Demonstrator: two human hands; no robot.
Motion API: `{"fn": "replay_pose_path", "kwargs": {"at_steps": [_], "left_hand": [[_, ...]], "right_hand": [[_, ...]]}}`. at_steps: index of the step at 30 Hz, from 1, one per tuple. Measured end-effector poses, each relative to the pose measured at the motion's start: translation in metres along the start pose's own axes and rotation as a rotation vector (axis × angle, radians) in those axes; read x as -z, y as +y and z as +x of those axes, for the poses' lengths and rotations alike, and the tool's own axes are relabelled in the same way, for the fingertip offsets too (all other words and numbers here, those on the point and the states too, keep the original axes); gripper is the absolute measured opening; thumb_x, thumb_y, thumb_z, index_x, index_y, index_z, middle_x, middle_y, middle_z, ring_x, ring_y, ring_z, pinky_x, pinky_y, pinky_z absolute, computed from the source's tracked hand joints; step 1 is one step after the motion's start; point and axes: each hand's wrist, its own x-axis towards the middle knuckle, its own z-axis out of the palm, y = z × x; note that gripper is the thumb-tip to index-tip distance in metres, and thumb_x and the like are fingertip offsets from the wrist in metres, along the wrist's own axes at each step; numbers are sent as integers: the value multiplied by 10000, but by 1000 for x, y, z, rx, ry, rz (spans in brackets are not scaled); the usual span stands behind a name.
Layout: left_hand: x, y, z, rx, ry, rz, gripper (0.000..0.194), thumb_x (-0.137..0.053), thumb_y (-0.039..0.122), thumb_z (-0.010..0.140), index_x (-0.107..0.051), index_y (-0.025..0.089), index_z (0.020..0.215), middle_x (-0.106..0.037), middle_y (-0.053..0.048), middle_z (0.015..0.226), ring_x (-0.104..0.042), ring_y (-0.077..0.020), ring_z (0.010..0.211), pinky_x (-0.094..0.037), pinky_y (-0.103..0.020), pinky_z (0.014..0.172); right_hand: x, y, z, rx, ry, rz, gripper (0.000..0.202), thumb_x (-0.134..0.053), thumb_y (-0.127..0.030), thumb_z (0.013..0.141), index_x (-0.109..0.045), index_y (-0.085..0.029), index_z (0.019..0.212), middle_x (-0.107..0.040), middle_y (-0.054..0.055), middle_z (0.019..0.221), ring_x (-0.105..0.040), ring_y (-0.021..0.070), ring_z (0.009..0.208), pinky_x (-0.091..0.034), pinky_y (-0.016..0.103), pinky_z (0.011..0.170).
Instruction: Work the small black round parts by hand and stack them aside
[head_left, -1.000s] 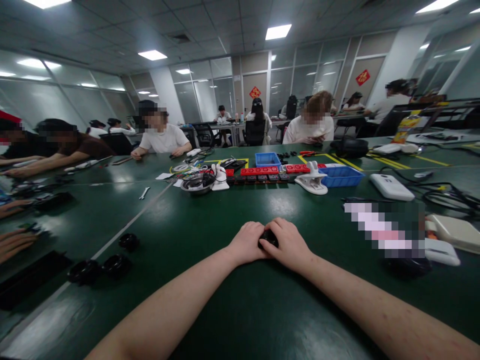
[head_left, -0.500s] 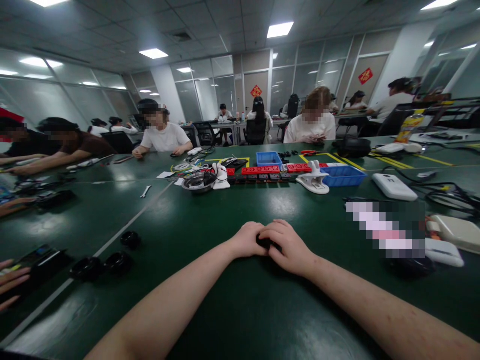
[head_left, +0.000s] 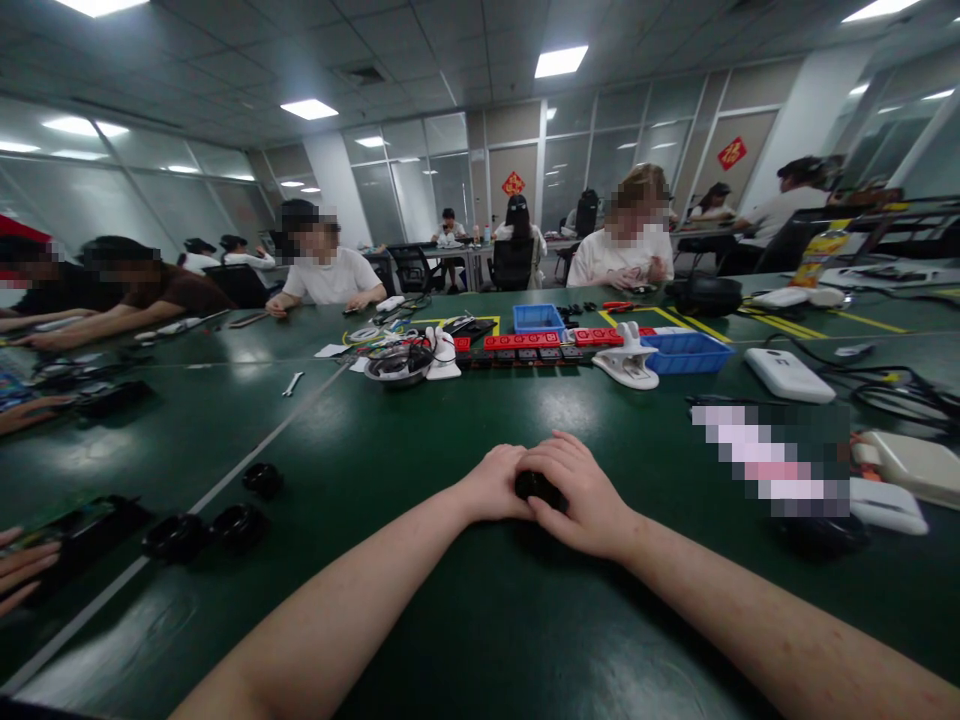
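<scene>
A small black round object point(head_left: 540, 488) is between my two hands above the green table point(head_left: 450, 640), near the middle of the view. My left hand point(head_left: 496, 484) wraps round it from the left, its fingers partly hidden behind the object and the other hand. From the right, my right hand point(head_left: 574, 490) curls its fingers over the top, with the thumb below. Both hands are closed on the object. Three black ring-shaped parts lie to the left: one point(head_left: 262, 480) farther off, and two point(head_left: 238, 524) point(head_left: 174, 537) nearer.
Across the table's middle are red blocks point(head_left: 521, 341), a white clamp point(head_left: 628, 360), a blue tray point(head_left: 686, 354) and a bowl of cables point(head_left: 397, 365). A wrench point(head_left: 292, 383) lies left. White devices point(head_left: 789, 374) stand right. Another person's hand point(head_left: 26, 570) is at the left edge.
My right hand's fingers have lifted slightly, and more of the black object shows between my hands. At the left edge, the other person's dark device has tilted. The person across has raised a hand.
</scene>
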Motion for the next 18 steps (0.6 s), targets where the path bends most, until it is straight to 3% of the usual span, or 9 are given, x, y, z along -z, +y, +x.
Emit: {"fn": "replay_pose_path", "kwargs": {"at_steps": [4,9,13,18], "left_hand": [[-1,6,-2,4,77,76,499,-672,414,592,-501,192,1004,-558,-50,1011,-507,-249,963,-327,-411,926],[-8,8,0,57,127,172,521,-674,503,541,-496,184,912,-556,-30,866,-524,-241,882,-261,-450,984],[-10,8,1,62,131,181,364,-650,444,587,-501,183,792,-546,-17,773,-527,-224,820,-313,-416,939],[-6,6,2,35,107,129,318,-657,371,584,-509,176,787,-551,-19,785,-525,-215,795,-384,-370,842]], "right_hand": [[1,0,5,-171,9,-165,384,-570,-379,712,-501,-140,1004,-561,102,978,-487,243,931,-346,416,862],[-10,4,4,-344,-120,-317,225,-556,-378,739,-520,-165,803,-553,69,812,-502,222,790,-372,372,736],[-16,7,2,-360,-107,-318,198,-541,-365,753,-503,-173,780,-539,58,794,-496,208,767,-368,347,707],[-12,8,3,-369,-76,-296,192,-545,-348,733,-499,-170,791,-531,61,801,-492,210,769,-374,352,700]]}}
